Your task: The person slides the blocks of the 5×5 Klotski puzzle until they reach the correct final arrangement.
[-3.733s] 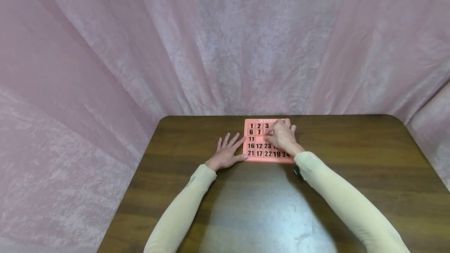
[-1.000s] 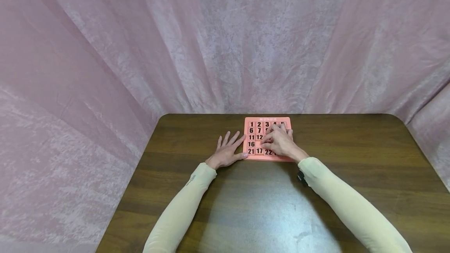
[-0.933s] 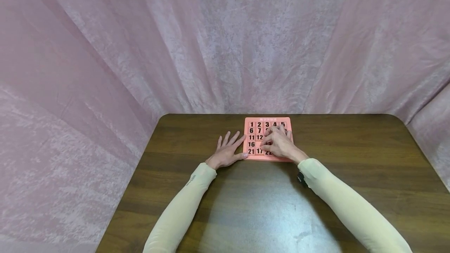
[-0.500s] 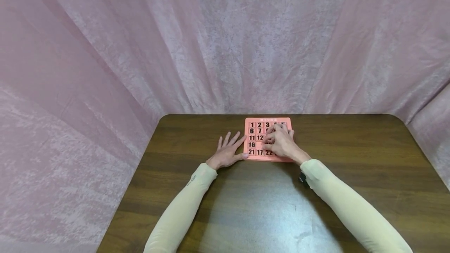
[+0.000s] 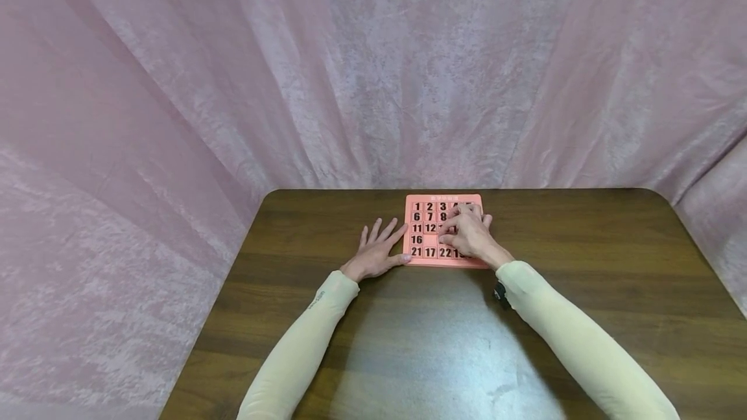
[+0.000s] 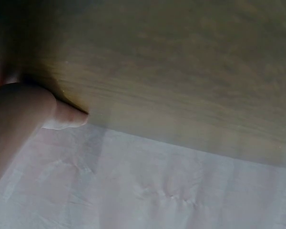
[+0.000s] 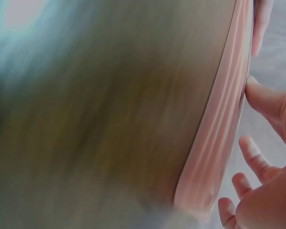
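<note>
A pink sliding number puzzle [image 5: 428,262] lies flat near the table's far edge, black numbers on its tiles. My left hand [image 5: 375,258] rests on the table with fingers spread, index and thumb tips at the puzzle's left rim. Over the right half of the puzzle, my right hand [image 5: 474,237] bends down with thumb and fingertips touching tiles in the third column, hiding those to the right. An empty slot [image 5: 430,240] shows between tile 12 [image 5: 430,228] above and tile 17 [image 5: 430,252] below. In the right wrist view the thumb [image 7: 267,98] meets the puzzle's top edge.
The brown wooden table [image 5: 327,225] ends just behind the puzzle. Pink velvet curtains [image 5: 373,83] hang behind it and at the left side. Pale sleeves [image 5: 303,355] cover both forearms, with a dark device [image 5: 500,295] at the right wrist.
Since the earliest frame, tile 12 has slid up a row, leaving the slot beneath it. Within the last half second my right hand has shifted slightly right. The left hand stays put.
</note>
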Demonstrator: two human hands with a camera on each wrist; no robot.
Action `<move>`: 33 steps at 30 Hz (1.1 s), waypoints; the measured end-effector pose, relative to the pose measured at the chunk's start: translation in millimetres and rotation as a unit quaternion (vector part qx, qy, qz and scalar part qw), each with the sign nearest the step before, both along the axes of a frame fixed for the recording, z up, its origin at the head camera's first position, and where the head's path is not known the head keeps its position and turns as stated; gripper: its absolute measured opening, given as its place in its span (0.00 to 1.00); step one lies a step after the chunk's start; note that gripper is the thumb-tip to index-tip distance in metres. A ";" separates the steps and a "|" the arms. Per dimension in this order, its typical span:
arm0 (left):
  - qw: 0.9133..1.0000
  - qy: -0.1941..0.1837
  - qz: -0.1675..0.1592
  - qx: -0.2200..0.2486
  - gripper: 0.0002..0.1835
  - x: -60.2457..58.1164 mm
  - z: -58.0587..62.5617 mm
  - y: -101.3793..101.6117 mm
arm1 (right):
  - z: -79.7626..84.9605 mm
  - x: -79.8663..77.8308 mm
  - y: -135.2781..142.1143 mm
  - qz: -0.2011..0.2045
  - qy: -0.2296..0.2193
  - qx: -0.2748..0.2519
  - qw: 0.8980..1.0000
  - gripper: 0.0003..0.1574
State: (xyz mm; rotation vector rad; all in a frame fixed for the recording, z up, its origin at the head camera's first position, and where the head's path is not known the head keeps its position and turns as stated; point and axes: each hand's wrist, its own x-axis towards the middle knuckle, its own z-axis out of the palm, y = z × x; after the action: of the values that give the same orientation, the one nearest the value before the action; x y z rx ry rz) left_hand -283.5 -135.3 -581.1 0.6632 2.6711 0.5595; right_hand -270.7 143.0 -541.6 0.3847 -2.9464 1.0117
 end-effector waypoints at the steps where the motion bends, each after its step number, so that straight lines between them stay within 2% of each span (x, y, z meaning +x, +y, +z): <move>1: 1.000 -0.001 0.000 0.001 0.46 -0.4 -0.6 0.2 | 0.0 0.2 -3.1 0.001 0.002 0.000 1.000 0.03; 7: 1.000 -0.003 0.002 0.003 0.47 -0.2 -1.9 3.6 | 0.2 3.1 -16.1 0.011 0.004 0.009 1.000 0.02; 11: 1.000 -0.009 -0.001 0.006 0.47 1.3 -1.0 5.6 | 1.3 2.7 -13.3 0.001 0.007 0.011 1.000 0.03; 17: 1.000 -0.005 -0.007 0.017 0.47 0.6 1.6 4.5 | 9.8 -5.9 10.9 -0.035 0.016 -0.006 0.999 0.12; 23: 1.000 -0.001 -0.006 0.011 0.46 1.3 -0.5 -0.7 | 13.6 -4.9 46.6 -0.076 -0.008 -0.007 0.997 0.17; 28: 1.000 0.006 -0.002 -0.002 0.46 -0.5 -1.6 -1.7 | 10.7 1.4 63.2 -0.060 -0.035 0.007 0.998 0.21; 33: 1.000 0.000 -0.001 -0.001 0.46 -1.2 -1.9 -0.4 | 7.0 6.7 66.7 -0.042 -0.048 0.001 0.998 0.27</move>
State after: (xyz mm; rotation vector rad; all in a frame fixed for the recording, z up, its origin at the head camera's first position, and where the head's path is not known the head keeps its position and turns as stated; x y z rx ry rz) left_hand -284.6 -135.7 -583.1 0.6642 2.6703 0.5564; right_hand -264.0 209.7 -534.5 0.2160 -3.0185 1.0471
